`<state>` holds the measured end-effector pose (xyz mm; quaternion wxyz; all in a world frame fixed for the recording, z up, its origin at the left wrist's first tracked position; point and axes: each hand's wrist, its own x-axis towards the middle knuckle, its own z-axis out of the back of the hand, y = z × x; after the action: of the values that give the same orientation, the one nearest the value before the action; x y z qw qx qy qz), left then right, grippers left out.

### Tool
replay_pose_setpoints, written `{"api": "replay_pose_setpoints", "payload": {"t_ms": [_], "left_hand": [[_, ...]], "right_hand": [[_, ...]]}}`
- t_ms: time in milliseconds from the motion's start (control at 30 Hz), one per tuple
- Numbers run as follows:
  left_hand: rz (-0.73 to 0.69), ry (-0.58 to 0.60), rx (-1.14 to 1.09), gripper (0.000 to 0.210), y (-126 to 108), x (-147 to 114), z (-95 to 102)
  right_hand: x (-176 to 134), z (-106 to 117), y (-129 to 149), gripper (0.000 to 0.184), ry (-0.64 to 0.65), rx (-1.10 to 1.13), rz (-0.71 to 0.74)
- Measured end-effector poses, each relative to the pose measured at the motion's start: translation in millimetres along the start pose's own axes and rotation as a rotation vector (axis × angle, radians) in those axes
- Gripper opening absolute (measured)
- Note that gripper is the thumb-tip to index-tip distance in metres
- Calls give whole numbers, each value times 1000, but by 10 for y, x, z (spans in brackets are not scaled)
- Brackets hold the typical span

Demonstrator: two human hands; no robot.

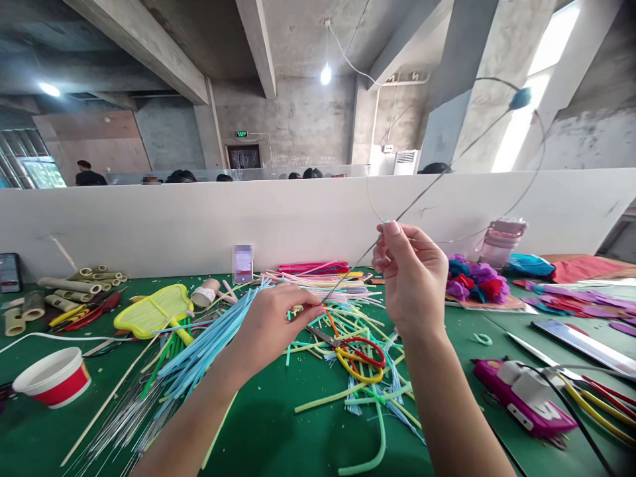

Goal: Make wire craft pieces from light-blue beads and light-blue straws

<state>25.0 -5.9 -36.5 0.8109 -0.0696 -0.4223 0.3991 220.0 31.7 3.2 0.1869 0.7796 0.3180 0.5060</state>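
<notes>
My right hand (412,275) is raised, its thumb and fingers pinching a thin grey wire (477,140). That wire slants up to the right, where a small teal ball (521,99) sits near its upper end. Thinner loops of wire or thread curve out around it. Lower down, my left hand (278,321) pinches the other end of the wire between thumb and fingertips. Beneath both hands lie many yellow and pale green stems (325,399) and scissors (360,358) with red and yellow handles. A bundle of light blue stems (213,338) lies by my left hand.
A yellow wing-shaped piece (156,311), bamboo tubes (69,285) and a paper cup (52,377) are on the left. To the right are purple and red petals (477,281), a pink bottle (501,242) and a purple power strip (524,401). A white partition (149,225) stands behind.
</notes>
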Motion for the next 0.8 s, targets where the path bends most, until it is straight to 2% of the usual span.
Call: {"api": "replay_pose_setpoints", "payload": {"t_ms": [100,233,500,700,800], "left_hand": [[11,41,64,19,-13,3,-4],[56,33,97,24,-30,6,-4],[117,161,-206,23,-116,-8,60],[104,152,-171,24,-127,-1,62],[46,179,-153,26,-134,-9,62]], "right_hand": [[-10,-7,-14,19,17,-10,-2],[-11,-8,-22,21,17,-39,-3],[-10,3,9,24,164,63,-140],[-19,-8,11,24,141,34,-109],[-11,-1,-1,28,167,63,-112]]}}
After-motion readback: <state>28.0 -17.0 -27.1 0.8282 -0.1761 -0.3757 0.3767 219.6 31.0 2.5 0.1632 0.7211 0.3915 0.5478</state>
